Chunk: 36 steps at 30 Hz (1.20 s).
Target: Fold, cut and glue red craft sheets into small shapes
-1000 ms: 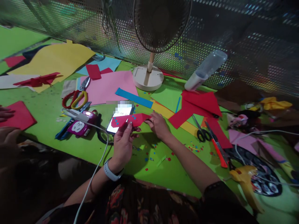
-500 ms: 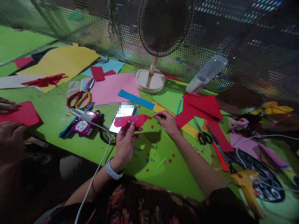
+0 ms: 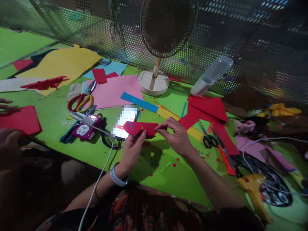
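Note:
My left hand, with a white watch at the wrist, grips a red paper piece dotted with small blue squares. It holds the piece just above a lit phone on the green table. My right hand pinches the right end of the same red piece with thumb and forefinger. Tiny blue and red paper bits lie scattered on the table under my hands.
A standing fan rises behind the phone before a perforated metal screen. Red-handled scissors, black scissors, an orange cutter, a yellow glue gun, a purple power strip and coloured sheets surround me. Another person's hands rest on red paper at left.
My right hand came back from the table to the right end of the red piece and pinched it. My left hand lowered and levelled the piece.

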{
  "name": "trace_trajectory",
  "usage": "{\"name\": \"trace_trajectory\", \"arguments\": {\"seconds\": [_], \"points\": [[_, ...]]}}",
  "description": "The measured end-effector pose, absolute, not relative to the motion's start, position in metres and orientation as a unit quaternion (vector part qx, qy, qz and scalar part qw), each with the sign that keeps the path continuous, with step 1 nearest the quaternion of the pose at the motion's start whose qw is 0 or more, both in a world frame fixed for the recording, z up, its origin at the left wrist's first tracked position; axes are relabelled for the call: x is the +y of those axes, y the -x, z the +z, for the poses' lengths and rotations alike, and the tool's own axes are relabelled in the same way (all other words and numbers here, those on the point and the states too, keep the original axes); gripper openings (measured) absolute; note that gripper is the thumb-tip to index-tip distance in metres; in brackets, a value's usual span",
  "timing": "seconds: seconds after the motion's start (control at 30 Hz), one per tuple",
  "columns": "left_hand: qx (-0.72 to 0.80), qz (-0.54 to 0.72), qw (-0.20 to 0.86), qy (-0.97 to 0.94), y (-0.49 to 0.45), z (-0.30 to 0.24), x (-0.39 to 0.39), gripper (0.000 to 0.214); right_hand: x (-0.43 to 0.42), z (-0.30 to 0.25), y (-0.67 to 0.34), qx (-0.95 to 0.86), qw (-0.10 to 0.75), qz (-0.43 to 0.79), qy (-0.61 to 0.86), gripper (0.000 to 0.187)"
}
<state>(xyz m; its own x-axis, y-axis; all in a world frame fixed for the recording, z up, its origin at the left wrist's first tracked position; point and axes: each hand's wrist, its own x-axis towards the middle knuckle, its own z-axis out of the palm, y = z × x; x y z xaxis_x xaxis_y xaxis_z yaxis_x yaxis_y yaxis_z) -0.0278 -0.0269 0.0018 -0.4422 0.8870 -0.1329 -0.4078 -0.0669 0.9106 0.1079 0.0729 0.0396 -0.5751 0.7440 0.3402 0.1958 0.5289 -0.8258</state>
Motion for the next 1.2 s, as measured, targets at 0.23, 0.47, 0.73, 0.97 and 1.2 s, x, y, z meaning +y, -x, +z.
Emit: {"name": "trace_trajectory", "arguments": {"seconds": [0.23, 0.47, 0.73, 0.97, 1.2], "points": [[0.494, 0.685, 0.479, -0.239, 0.0268, 0.0023, -0.0276, 0.028, 0.0693, 0.0383, -0.1063, -0.813, 0.340, 0.376, 0.288, 0.003], [0.490, 0.685, 0.480, -0.245, 0.0264, 0.0031, -0.0279, 0.026, 0.0678, 0.0369, -0.1054, -0.824, 0.341, 0.351, 0.286, 0.004], [0.485, 0.685, 0.486, -0.241, 0.0264, 0.0026, -0.0281, 0.029, 0.0687, 0.0393, -0.1073, -0.824, 0.341, 0.345, 0.291, 0.009], [0.478, 0.686, 0.488, -0.251, 0.0272, 0.0008, -0.0279, 0.026, 0.0711, 0.0410, -0.1082, -0.786, 0.395, 0.334, 0.339, 0.007], [0.482, 0.691, 0.488, -0.229, 0.0269, 0.0023, -0.0269, 0.030, 0.0742, 0.0374, -0.1099, -0.764, 0.367, 0.366, 0.385, 0.010]]}}
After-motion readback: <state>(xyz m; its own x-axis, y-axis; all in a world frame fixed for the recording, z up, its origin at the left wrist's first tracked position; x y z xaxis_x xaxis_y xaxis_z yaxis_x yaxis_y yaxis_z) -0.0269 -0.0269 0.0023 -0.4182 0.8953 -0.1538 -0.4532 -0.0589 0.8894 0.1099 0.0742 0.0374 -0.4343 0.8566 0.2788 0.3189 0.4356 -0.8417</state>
